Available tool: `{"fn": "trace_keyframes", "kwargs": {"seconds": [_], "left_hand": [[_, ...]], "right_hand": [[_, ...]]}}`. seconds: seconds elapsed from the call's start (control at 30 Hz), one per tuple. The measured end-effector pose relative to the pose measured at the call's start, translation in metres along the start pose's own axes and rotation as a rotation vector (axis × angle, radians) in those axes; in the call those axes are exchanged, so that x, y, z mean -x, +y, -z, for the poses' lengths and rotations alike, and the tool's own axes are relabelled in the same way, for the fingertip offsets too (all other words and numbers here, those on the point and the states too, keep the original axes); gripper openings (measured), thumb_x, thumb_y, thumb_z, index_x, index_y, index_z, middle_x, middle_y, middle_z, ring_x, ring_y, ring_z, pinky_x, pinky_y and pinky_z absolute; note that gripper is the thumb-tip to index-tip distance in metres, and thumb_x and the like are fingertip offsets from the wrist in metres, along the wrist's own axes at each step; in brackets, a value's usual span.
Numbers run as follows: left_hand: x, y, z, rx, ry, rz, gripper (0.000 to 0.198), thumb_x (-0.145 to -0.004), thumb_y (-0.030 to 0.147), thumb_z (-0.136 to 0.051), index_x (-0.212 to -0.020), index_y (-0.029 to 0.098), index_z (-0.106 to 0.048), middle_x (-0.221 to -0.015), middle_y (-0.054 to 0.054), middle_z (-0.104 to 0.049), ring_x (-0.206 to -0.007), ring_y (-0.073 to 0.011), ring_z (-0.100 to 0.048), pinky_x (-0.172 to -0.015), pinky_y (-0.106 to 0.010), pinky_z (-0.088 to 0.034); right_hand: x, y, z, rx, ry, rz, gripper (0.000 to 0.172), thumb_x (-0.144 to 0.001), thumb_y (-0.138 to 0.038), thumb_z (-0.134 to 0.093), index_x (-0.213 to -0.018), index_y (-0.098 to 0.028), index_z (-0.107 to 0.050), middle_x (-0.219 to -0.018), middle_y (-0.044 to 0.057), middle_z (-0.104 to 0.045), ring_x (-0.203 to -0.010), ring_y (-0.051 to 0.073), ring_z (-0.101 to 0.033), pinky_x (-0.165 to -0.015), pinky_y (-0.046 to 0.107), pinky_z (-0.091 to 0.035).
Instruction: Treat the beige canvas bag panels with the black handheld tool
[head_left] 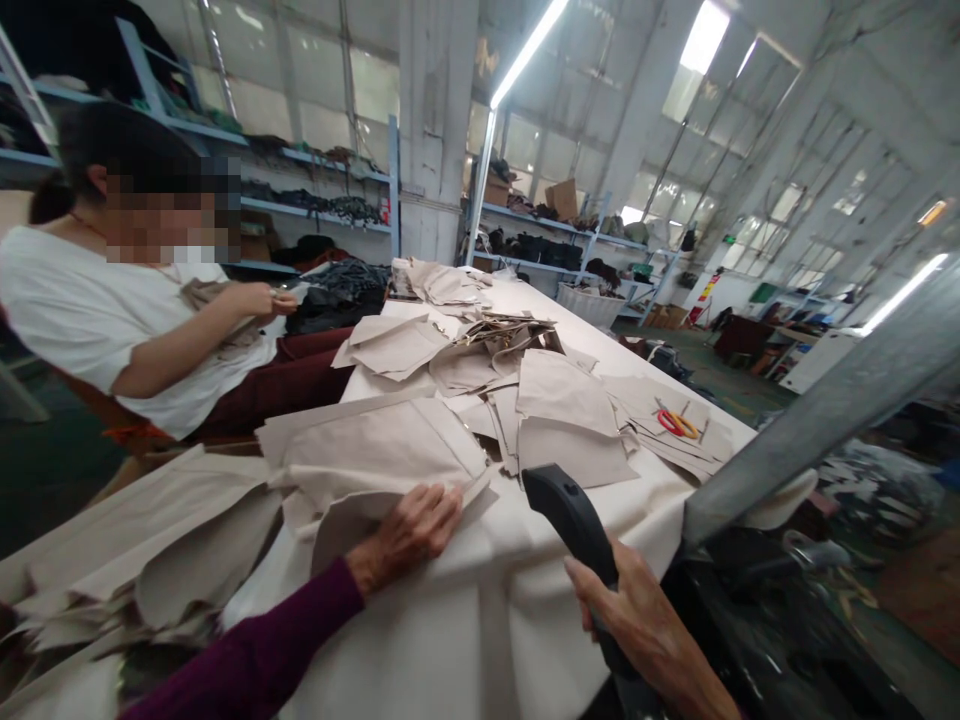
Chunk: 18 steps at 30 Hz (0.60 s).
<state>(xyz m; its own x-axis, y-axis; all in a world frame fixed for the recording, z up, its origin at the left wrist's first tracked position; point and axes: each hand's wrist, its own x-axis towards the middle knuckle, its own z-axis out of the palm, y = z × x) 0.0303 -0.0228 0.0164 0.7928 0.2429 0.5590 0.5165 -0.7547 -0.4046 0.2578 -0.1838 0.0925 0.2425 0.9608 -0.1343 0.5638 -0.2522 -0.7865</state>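
My left hand [412, 530], in a purple sleeve, is closed over the near edge of a beige fabric piece [367, 450] on top of a pile. The thumb is hidden beneath the cloth. Small gold-coloured metal bits show along that piece's right side. To the right, over the front of the white-covered table [525, 610], my right hand [630, 610] grips a black curved handheld tool [566, 505]. The tool's rounded end points up and left, apart from the cloth; its lower part runs out of sight behind the hand, so its kind is unclear.
Beige piles [570, 410] spread along the table, with red-and-yellow-handled scissors [677, 424] at right. More fabric [150, 530] lies at lower left. A co-worker in a white shirt [135, 320] sits left, handling cloth. A slanted metal post [810, 430] crosses at right.
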Motion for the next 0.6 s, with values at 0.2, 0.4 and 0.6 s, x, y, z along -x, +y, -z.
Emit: {"fn": "trace_keyframes", "kwargs": {"seconds": [0.2,0.4,0.6], "left_hand": [[0.019,0.04,-0.009,0.007,0.103,-0.063,0.026,-0.085,0.003,-0.046,-0.108,0.007,-0.057,-0.088,-0.009,-0.065,-0.078,-0.0192,-0.057,-0.073,-0.034,-0.046],[0.022,0.045,-0.007,0.037,0.094,-0.084,0.027,-0.084,0.002,-0.045,-0.106,0.007,-0.06,-0.092,-0.01,-0.066,-0.081,-0.0194,-0.058,-0.074,-0.034,-0.046],[0.025,0.047,-0.008,0.064,0.113,-0.081,0.026,-0.084,0.001,-0.046,-0.105,0.007,-0.06,-0.089,-0.01,-0.065,-0.078,-0.0187,-0.058,-0.073,-0.034,-0.046]], "right_hand": [[0.03,0.005,0.007,0.045,-0.02,-0.012,0.025,-0.087,-0.04,-0.048,-0.085,-0.015,-0.051,-0.052,-0.005,-0.05,-0.046,0.012,-0.055,-0.047,0.021,-0.043],[0.038,0.009,-0.011,0.084,-0.068,0.028,0.029,-0.089,-0.04,-0.048,-0.097,-0.014,-0.056,-0.062,-0.002,-0.055,-0.05,0.013,-0.058,-0.048,0.022,-0.048],[0.015,0.048,-0.044,0.622,0.114,0.598,0.025,-0.087,-0.022,-0.053,-0.112,-0.021,-0.059,-0.103,0.01,-0.064,-0.074,0.017,-0.066,-0.067,0.026,-0.055]]}}
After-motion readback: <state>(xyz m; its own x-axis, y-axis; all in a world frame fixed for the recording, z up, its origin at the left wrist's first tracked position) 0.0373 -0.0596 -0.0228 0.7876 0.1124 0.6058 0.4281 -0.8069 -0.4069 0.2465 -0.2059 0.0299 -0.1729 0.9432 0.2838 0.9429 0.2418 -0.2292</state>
